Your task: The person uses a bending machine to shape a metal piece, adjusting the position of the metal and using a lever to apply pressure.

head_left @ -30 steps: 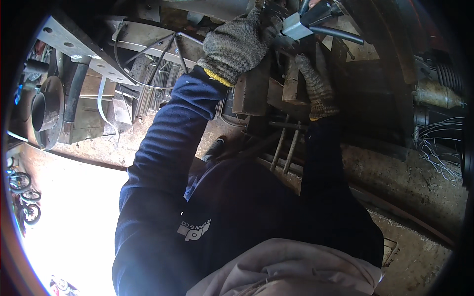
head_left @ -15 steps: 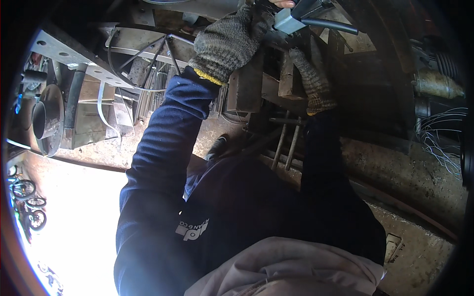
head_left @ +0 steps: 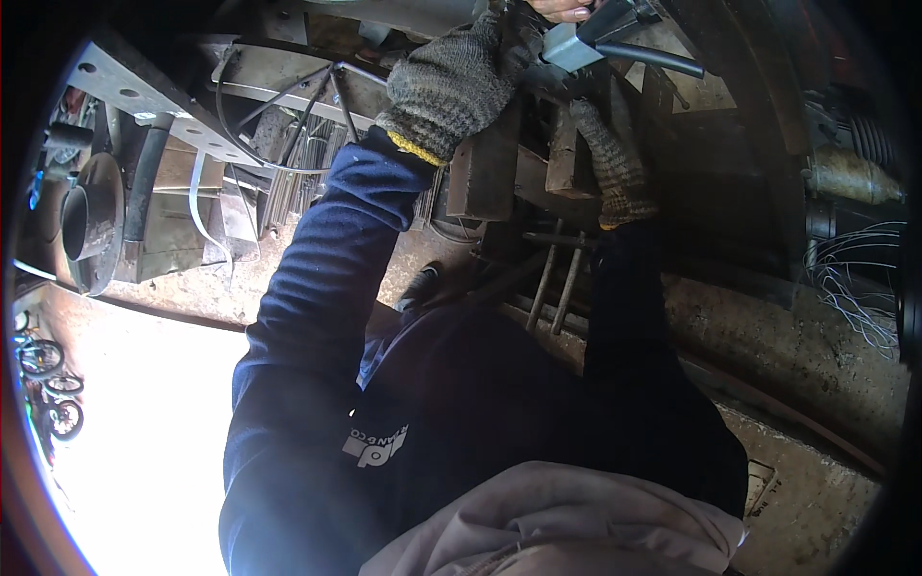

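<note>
My left hand (head_left: 449, 94), in a grey knitted glove with a yellow cuff edge, curls over dark metalwork at the upper middle. Its fingertips and whatever they grip are lost in shadow. My right hand (head_left: 615, 158), gloved alike, is closed against dark metal beside a rusty block (head_left: 569, 158); most of its fingers are hidden. Between and beyond my hands sits a grey square metal piece (head_left: 569, 48) with a black bar (head_left: 653, 58) running right from it. Another person's bare hand (head_left: 562, 10) shows at the top edge, just above that piece.
A perforated metal beam (head_left: 144, 96) crosses the upper left, near a bent-rod frame (head_left: 327, 96) and a flanged pipe (head_left: 91, 216). A second rusty block (head_left: 478, 178) hangs below my left hand. Loose wires (head_left: 860, 288) and a tan cylinder (head_left: 855, 175) lie at right. Bicycles (head_left: 48, 384) stand far left.
The view has shifted slightly, so my hands and the metalwork appear a little to the right. More of the other person's hand shows. My grip looks the same.
</note>
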`<state>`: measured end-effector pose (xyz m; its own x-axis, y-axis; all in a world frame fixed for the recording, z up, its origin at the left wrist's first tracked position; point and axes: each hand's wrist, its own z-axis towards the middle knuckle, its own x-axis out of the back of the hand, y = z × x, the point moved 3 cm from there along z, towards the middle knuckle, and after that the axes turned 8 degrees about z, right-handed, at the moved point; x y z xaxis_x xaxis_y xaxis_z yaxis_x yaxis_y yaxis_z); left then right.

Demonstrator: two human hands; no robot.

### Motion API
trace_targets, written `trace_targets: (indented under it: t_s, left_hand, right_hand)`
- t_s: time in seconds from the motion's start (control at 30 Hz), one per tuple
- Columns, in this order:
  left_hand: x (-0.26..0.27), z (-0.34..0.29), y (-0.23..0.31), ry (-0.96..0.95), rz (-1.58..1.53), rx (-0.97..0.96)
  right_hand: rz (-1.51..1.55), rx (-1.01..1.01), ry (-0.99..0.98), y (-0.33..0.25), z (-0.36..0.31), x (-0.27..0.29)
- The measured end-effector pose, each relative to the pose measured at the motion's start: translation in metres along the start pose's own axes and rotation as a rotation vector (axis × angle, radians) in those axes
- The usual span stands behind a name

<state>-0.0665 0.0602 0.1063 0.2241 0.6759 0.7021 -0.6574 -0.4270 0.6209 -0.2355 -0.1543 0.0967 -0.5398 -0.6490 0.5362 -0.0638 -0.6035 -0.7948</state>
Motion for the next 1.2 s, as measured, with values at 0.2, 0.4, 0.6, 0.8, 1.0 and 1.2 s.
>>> trace_targets:
  t_s: [0.2,0.4,0.6,0.8,1.0,1.2]
  left_hand:
    - [-0.003,0.0,-0.003,0.011,0.031,-0.001]
    - [0.008,0.001,0.008,-0.072,0.025,0.043]
    - [0.002,0.0,0.0,0.02,0.01,0.006]
    - [-0.002,0.0,-0.003,0.012,-0.011,-0.01]
    - [-0.004,0.001,-0.002,0.008,0.006,0.001]
    - [-0.009,0.001,-0.003,0.106,0.044,-0.049]
  right_hand:
    - [-0.076,0.027,-0.006,0.006,0.001,-0.002]
    - [-0.035,-0.013,-0.001,0.008,0.002,0.0]
    - [-0.051,-0.015,-0.002,0.003,-0.002,-0.002]
    - [-0.041,-0.006,-0.01,-0.008,-0.002,-0.002]
    - [0.104,-0.103,-0.021,-0.008,-0.003,-0.006]
    - [0.211,-0.089,-0.006,-0.006,-0.002,-0.007]
